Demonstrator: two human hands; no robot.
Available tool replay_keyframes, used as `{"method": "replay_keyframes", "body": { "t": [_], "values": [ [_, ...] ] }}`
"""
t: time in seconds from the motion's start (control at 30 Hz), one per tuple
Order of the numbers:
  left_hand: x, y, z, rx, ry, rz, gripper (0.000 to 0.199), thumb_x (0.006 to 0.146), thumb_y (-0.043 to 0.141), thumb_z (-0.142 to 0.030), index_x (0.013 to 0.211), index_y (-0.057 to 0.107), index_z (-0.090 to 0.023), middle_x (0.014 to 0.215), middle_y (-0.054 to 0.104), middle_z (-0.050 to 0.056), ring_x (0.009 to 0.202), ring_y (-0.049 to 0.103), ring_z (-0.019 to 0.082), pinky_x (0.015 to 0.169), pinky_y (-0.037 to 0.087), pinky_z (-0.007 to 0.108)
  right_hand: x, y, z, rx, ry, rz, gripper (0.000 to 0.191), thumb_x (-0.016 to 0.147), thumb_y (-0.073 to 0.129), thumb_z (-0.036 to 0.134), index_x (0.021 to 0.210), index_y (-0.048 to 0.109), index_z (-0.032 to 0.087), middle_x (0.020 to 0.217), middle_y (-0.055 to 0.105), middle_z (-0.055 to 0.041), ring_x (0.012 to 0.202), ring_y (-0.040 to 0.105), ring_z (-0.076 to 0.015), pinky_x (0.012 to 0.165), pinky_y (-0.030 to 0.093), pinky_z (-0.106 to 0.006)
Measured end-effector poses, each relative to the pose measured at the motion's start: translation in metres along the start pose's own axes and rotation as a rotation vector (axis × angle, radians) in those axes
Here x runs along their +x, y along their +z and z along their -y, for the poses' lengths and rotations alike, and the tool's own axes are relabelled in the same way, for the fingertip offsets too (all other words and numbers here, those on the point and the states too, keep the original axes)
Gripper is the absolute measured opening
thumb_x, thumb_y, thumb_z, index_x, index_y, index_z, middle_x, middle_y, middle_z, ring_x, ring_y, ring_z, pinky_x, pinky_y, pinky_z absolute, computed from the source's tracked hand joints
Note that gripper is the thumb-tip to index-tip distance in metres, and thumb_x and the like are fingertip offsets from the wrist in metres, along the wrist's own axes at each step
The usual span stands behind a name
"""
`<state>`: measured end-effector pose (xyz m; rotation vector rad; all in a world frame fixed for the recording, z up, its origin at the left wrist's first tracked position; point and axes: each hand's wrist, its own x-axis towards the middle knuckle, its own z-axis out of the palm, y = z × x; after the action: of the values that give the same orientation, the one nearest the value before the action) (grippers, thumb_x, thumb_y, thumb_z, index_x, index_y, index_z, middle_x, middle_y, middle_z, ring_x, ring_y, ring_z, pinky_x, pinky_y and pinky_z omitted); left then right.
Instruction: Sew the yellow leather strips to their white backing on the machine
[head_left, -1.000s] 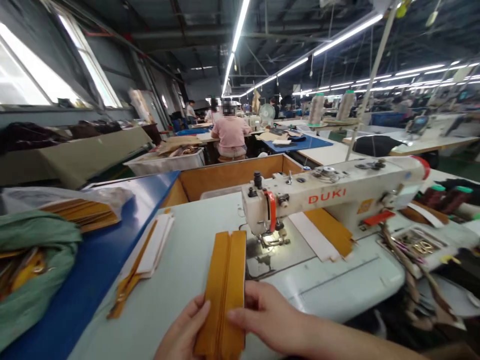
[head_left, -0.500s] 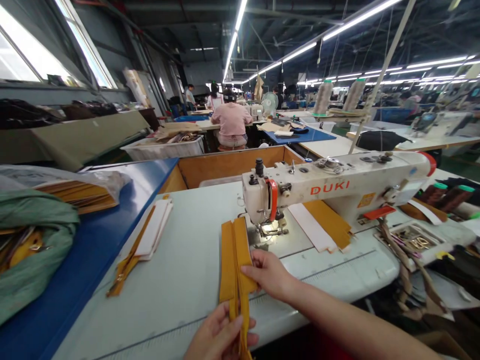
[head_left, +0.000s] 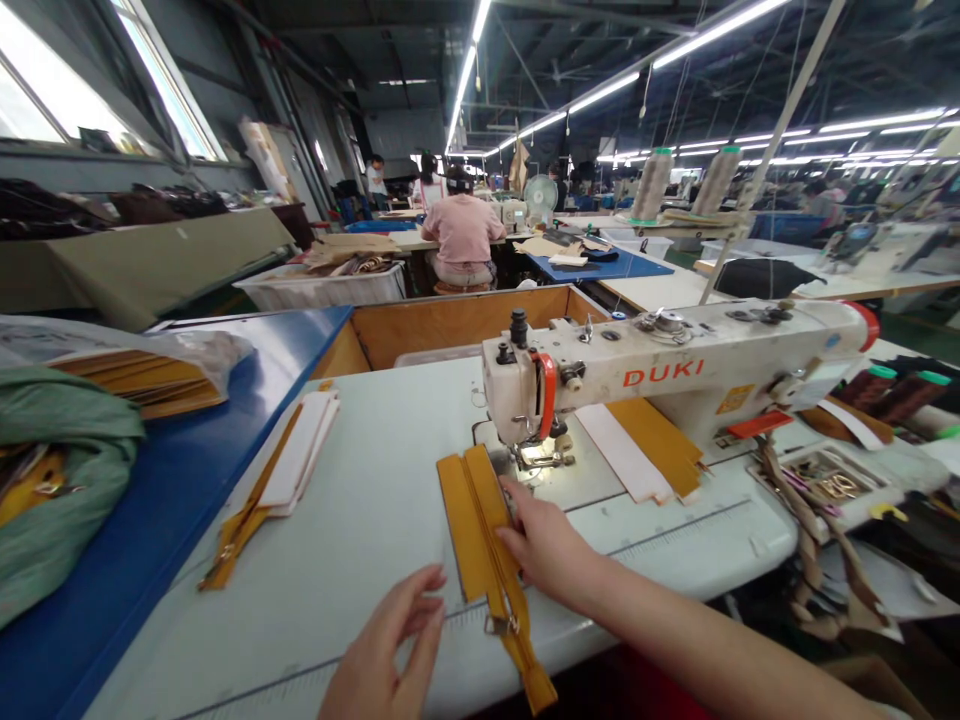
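Left hand (head_left: 394, 640): empty, fingers parted, near edge of counter (head_left: 375, 450), just left of zipper piece (head_left: 480, 530). Right hand (head_left: 551, 545): fingers on right edge of zipper piece, which lies on counter, metal pull at near end. Beyond, to the right: white sewing machine (head_left: 637, 370). Far: seated person in pink (head_left: 463, 235)

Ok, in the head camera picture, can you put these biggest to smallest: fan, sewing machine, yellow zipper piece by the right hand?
1. Sewing machine
2. Yellow zipper piece
3. Fan, but it's far away, so it only looks smallest here.
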<state>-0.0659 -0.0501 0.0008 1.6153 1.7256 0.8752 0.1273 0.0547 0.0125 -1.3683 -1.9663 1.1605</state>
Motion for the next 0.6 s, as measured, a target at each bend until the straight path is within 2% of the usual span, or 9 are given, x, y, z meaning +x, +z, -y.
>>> {"method": "replay_keyframes", "body": {
  "t": [0.07,0.13,0.2,0.3,0.4,0.47,0.53,0.6],
  "values": [
    [0.016,0.009,0.002,0.248,0.304,-0.076,0.043,0.091,0.045,-0.044,0.128,0.054,-0.023,0.130,0.061,0.008,0.118,0.059,0.024,0.100,0.048,0.040,-0.001,0.002,0.004,-0.059,-0.020,-0.005,0.054,0.082,0.051,0.010,0.135,0.044,0.018,0.083,0.067,-0.0034,0.074,0.064,-0.0190,0.069,0.047,-0.027],
    [0.037,0.021,0.004,0.440,0.482,-0.143,0.047,0.093,0.042,-0.038,0.133,0.050,-0.018,0.139,0.054,0.011,0.127,0.052,0.025,0.103,0.045,0.041,-0.003,0.004,0.007,-0.115,-0.028,-0.004,0.051,0.084,0.050,0.012,0.135,0.045,0.019,0.084,0.068,-0.0031,0.073,0.065,-0.0182,0.068,0.047,-0.026],
    [0.058,0.032,0.007,0.603,0.514,-0.160,0.046,0.094,0.035,-0.034,0.130,0.055,-0.014,0.138,0.054,0.015,0.127,0.051,0.027,0.102,0.047,0.044,-0.006,0.004,0.008,-0.174,-0.029,-0.002,0.048,0.086,0.049,0.015,0.133,0.047,0.021,0.085,0.070,-0.0021,0.072,0.067,-0.0172,0.067,0.048,-0.025],
    [0.079,0.037,0.013,0.784,0.508,-0.090,0.047,0.094,0.030,-0.030,0.127,0.060,-0.015,0.137,0.055,0.015,0.127,0.051,0.030,0.098,0.047,0.050,-0.013,-0.009,0.008,-0.278,-0.017,0.009,0.040,0.085,0.054,0.020,0.125,0.056,0.022,0.087,0.072,-0.0024,0.078,0.069,-0.0185,0.067,0.047,-0.024],
    [0.086,0.031,0.021,0.861,0.587,-0.071,0.048,0.094,0.028,-0.027,0.131,0.056,-0.015,0.140,0.052,0.016,0.129,0.049,0.030,0.098,0.048,0.049,-0.020,-0.044,0.002,-0.402,0.026,-0.013,0.031,0.086,0.056,0.026,0.117,0.062,0.023,0.087,0.073,-0.0029,0.085,0.069,-0.0198,0.071,0.047,-0.024],
    [0.087,0.025,0.026,0.865,0.692,-0.084,0.048,0.094,0.030,-0.027,0.130,0.057,-0.013,0.139,0.053,0.016,0.130,0.047,0.030,0.097,0.048,0.046,-0.023,-0.075,-0.005,-0.501,0.086,-0.085,0.030,0.091,0.050,0.028,0.118,0.061,0.023,0.093,0.073,-0.0048,0.091,0.068,-0.0206,0.077,0.046,-0.027],
    [0.088,0.021,0.029,0.841,0.789,-0.095,0.045,0.093,0.033,-0.026,0.126,0.061,-0.013,0.136,0.056,0.014,0.131,0.046,0.028,0.099,0.048,0.042,-0.023,-0.105,-0.013,-0.614,0.163,-0.177,0.031,0.094,0.045,0.028,0.120,0.058,0.019,0.104,0.069,-0.0098,0.099,0.065,-0.0243,0.082,0.046,-0.032],
    [0.090,0.019,0.032,0.802,0.845,-0.090,0.042,0.093,0.035,-0.025,0.122,0.064,-0.016,0.133,0.059,0.011,0.132,0.046,0.026,0.103,0.045,0.040,-0.019,-0.125,-0.022,-0.718,0.236,-0.229,0.029,0.092,0.048,0.027,0.116,0.059,0.015,0.112,0.065,-0.0154,0.106,0.060,-0.0283,0.084,0.046,-0.036]
  ]
}}
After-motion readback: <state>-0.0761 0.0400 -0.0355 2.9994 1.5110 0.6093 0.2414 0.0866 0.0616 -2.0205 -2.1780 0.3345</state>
